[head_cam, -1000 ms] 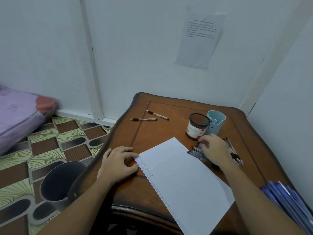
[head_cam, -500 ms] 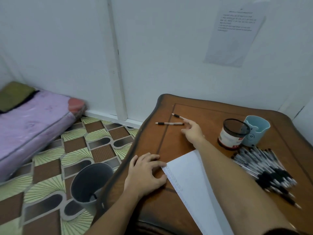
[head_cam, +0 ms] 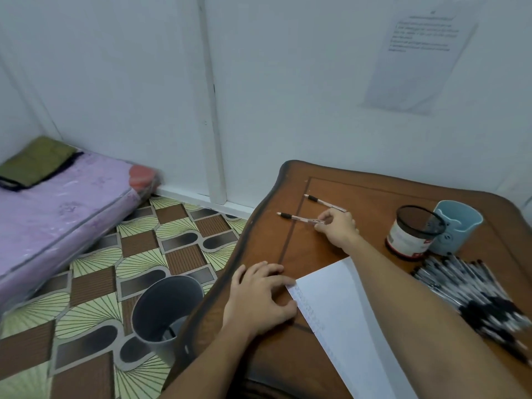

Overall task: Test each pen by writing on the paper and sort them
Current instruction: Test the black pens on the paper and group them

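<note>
Right hand, only reaching before, now pinches end of near pen at far-left corner of desk. Left hand open, fingers rest on paper corner by left edge. Risk: weak pinch slips, pen rolls off edge; knuckles bump second pen.

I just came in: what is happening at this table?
A person is sorting pens. The right hand pinches the nearer pen of two at the far left of the table. The left hand rests at the corner of the paper. A pile of pens lies near a mesh cup and a blue cup.
</note>
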Demonstrator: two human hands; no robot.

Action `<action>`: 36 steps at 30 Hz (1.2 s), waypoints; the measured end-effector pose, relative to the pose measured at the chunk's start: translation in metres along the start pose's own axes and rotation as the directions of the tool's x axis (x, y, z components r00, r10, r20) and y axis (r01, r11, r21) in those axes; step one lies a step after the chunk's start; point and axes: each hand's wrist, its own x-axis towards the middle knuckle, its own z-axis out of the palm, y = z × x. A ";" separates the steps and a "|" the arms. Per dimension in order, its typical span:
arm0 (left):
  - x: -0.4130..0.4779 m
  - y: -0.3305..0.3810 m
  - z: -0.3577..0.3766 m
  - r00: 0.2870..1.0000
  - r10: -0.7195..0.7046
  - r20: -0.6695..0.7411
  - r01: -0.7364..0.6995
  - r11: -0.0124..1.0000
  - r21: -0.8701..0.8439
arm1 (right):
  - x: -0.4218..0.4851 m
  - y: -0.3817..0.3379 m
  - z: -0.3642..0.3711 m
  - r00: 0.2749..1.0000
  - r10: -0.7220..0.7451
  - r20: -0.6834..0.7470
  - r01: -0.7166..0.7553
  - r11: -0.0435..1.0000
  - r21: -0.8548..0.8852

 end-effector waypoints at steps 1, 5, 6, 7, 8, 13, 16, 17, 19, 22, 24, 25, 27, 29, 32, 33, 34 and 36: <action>0.000 0.000 0.000 1.000 0.001 0.001 -0.001 1.000 0.001 | -0.005 0.001 -0.006 1.000 -0.019 0.018 0.017 0.992 0.127; 0.000 0.002 -0.002 1.000 0.000 0.015 0.000 1.000 0.008 | -0.033 0.002 -0.038 1.000 -0.019 0.004 0.012 0.783 0.622; 0.000 0.002 -0.003 1.000 -0.001 0.023 0.001 1.000 0.012 | -0.040 0.003 -0.044 1.000 -0.018 0.000 0.012 0.698 0.716; 0.000 0.002 -0.003 1.000 -0.002 0.031 0.001 1.000 0.015 | -0.047 0.004 -0.049 1.000 -0.025 0.004 0.012 0.599 0.800; 0.001 0.002 -0.003 0.999 -0.002 0.035 0.002 1.000 0.015 | -0.055 0.005 -0.053 0.999 -0.036 0.010 0.009 0.493 0.870; -0.001 0.005 -0.004 1.000 0.002 0.023 -0.002 1.000 0.003 | -0.100 0.006 -0.061 0.997 -0.083 0.006 0.026 0.375 0.927; -0.001 0.005 -0.005 1.000 0.002 0.013 -0.002 1.000 -0.002 | -0.120 0.011 -0.059 0.986 -0.170 0.005 0.065 0.405 0.912; -0.001 0.005 -0.004 1.000 0.002 0.014 -0.002 1.000 0.002 | -0.126 0.013 -0.059 0.985 -0.171 -0.013 0.079 0.386 0.919; -0.001 0.005 -0.003 1.000 -0.001 0.003 0.001 1.000 -0.001 | -0.133 0.018 -0.058 0.988 -0.152 -0.033 0.086 0.360 0.929; -0.001 0.005 -0.001 0.999 -0.006 -0.033 0.006 1.000 -0.021 | -0.143 0.027 -0.051 0.993 -0.117 0.036 0.006 0.344 0.939; -0.001 0.004 0.000 0.999 -0.006 -0.033 0.005 1.000 -0.025 | -0.147 0.034 -0.043 0.993 -0.073 0.096 -0.064 0.350 0.935; -0.001 0.004 0.000 1.000 -0.004 -0.030 0.004 1.000 -0.027 | -0.150 0.037 -0.040 0.991 -0.057 0.125 -0.096 0.370 0.924; 0.000 0.004 0.000 0.999 -0.005 -0.033 0.004 1.000 -0.028 | -0.156 0.042 -0.034 0.983 -0.061 0.175 -0.129 0.450 0.884; 0.000 0.004 0.000 0.999 -0.007 -0.041 0.006 1.000 -0.023 | -0.162 0.047 -0.029 0.973 -0.088 0.213 -0.140 0.507 0.851; -0.001 0.005 0.002 0.998 -0.011 -0.056 0.008 0.999 -0.041 | -0.168 0.056 -0.021 0.978 -0.140 0.154 -0.058 0.529 0.846; -0.001 0.005 0.002 0.998 -0.008 -0.057 0.006 0.999 -0.046 | -0.169 0.058 -0.018 0.983 -0.132 0.131 -0.040 0.538 0.842; 0.000 0.004 0.002 0.998 -0.007 -0.055 0.004 0.999 -0.048 | -0.169 0.060 -0.015 0.986 -0.117 0.120 -0.035 0.558 0.829; 0.000 0.004 0.002 0.999 -0.004 -0.051 0.001 0.999 -0.048 | -0.169 0.062 -0.011 0.983 -0.130 0.126 -0.017 0.626 0.779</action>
